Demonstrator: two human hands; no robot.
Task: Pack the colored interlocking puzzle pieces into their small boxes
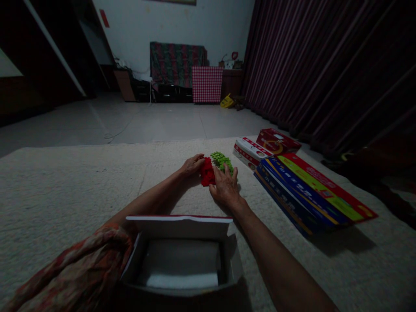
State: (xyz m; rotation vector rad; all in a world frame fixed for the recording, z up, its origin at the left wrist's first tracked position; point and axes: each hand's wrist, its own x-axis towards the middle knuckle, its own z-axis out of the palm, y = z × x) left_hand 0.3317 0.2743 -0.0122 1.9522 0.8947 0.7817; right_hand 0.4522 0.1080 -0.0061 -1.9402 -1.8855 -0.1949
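Observation:
A bumpy red item (206, 172) lies on the cream carpet (65, 186) with a green bumpy item (221, 160) right behind it. My left hand (192, 165) grips the red item from the left, fingers curled onto it. My right hand (224, 187) rests on its right side, fingers closed against the red item and touching the green one. An open white box (182, 255), lid flap up, sits close in front of me between my forearms.
A stack of long flat colourful boxes (312, 190) lies to the right, with two red-and-white boxes (260, 147) behind it. A dark curtain (325, 65) hangs on the right. Furniture stands at the far wall. A cable (120, 130) crosses the floor.

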